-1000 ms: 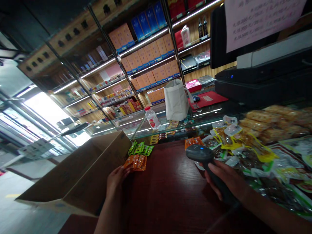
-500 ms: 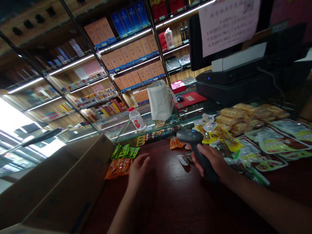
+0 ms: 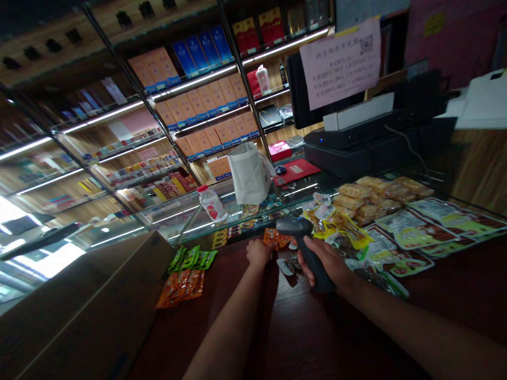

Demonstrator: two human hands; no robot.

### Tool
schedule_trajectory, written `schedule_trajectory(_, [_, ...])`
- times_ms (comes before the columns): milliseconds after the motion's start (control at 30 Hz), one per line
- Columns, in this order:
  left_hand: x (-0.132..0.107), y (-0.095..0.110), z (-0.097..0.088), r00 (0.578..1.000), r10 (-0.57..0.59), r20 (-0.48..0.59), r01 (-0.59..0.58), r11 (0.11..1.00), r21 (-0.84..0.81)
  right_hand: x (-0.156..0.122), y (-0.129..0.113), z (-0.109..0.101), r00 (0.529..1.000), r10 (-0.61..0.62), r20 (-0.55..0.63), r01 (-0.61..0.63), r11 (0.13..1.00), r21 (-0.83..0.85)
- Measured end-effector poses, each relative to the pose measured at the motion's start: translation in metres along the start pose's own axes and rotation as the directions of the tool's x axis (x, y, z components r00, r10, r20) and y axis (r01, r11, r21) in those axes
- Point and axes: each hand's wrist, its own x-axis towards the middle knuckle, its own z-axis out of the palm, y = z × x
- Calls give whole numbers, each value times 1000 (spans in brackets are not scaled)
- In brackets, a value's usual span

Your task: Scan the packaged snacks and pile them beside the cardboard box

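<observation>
- The right hand (image 3: 327,261) is gripping a dark handheld scanner (image 3: 295,227), fingers wrapped round its handle
- The left hand (image 3: 259,252) is holding its fingers close together at some orange packets (image 3: 282,240), which are lying at the counter's far edge beside the scanner head; whether it is pinching one, I cannot tell
- With hand and scanner sitting so close, the scanner head could be knocking the fingers or shading a packet's code
- A small clear packet (image 3: 285,266) is lying just below the scanner, so a sweeping wrist could be pushing it aside
- Slick wrappers could be slipping from a loose pinch, and the orange row (image 3: 184,285) by the cardboard box (image 3: 99,295) could be getting mixed with these similar-looking ones
- Print on the small packets and the flat pouches (image 3: 420,227) is staying too small to read
- The bottle (image 3: 212,203) is showing strawberries, its brand unreadable
- Farther back, a pink sheet (image 3: 340,63) is carrying Chinese lines with 200元, 300元 and 500元, plus a QR code
</observation>
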Motion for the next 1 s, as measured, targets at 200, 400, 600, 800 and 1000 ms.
schedule_trajectory(200, [-19,-22,-17,1000,0,-26,-4,986,-165,1,1,-1,1000,16,9,-16,1000,-12])
schedule_trajectory(400, [-61,-59,-46,999,-19,44,36,908,-417,0,8,1,1000,26,12,-26,999,-20])
schedule_trajectory(600, [-90,-77,-54,984,-106,141,176,573,-801,-5,18,4,996,79,48,-76,994,-76])
schedule_trajectory(800, [-91,-73,-56,986,-143,81,143,508,-849,-4,27,3,988,150,30,-146,982,-121])
schedule_trajectory(1000, [-92,-71,-52,985,-156,67,139,513,-847,-7,29,0,980,197,22,-191,970,-152])
